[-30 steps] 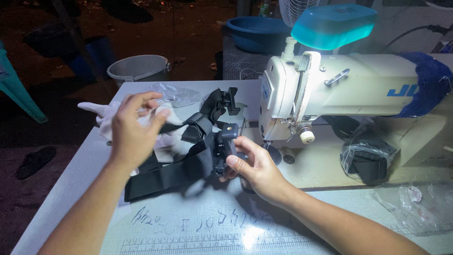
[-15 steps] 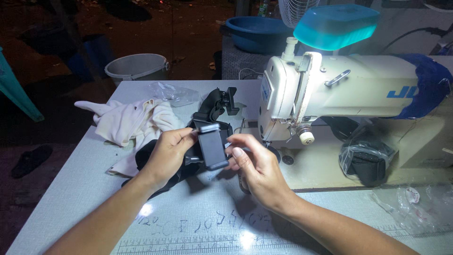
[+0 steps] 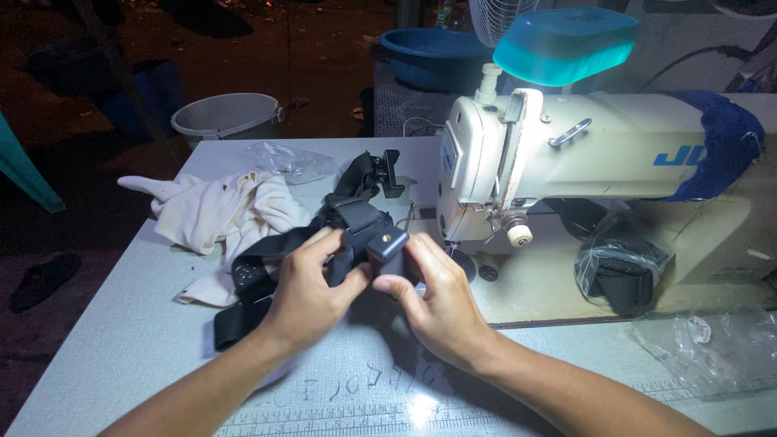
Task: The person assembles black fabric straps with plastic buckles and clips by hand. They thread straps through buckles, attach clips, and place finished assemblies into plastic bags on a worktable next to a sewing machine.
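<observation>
Left hand (image 3: 303, 295) and right hand (image 3: 437, 303) both gripping a small black block (image 3: 387, 249) on black strapping (image 3: 267, 275), fingers closed round it, white sewing machine (image 3: 566, 162) to the right, cream cloth (image 3: 218, 210) far left on the counter (image 3: 121, 340)

both forearms reach in from the bottom edge and meet at the middle. the left hand (image 3: 312, 293) is curled, fingers bent inward, thumb on top. the right hand (image 3: 437, 299) faces it, thumb and fingertips pinched together.
</observation>
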